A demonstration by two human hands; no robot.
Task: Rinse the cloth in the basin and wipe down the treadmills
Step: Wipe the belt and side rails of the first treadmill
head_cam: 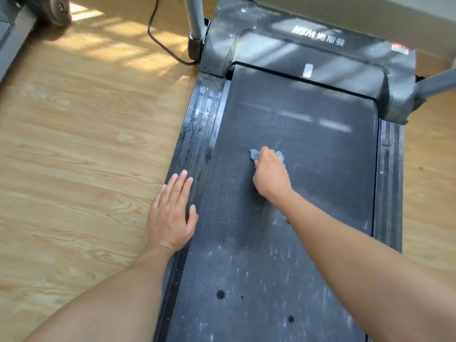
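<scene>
Cloth (254, 155) lay bunched on the belt (308, 144), the right hand (271, 176) clenched round it. The left hand (172, 213) rested flat on the rail (195, 144), fingers (182, 180) straight and together. Firm overlapping strokes would likely lift the dust.

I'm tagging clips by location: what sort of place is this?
Probably a small gym or fitness room: a dusty black treadmill with grey uprights, part of another grey machine at top left, and light wood-look flooring.

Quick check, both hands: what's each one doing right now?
Left hand: open, fingers straight, resting flat on the treadmill's left side rail.
Right hand: closed around the blue cloth, pressing it on the belt.
</scene>
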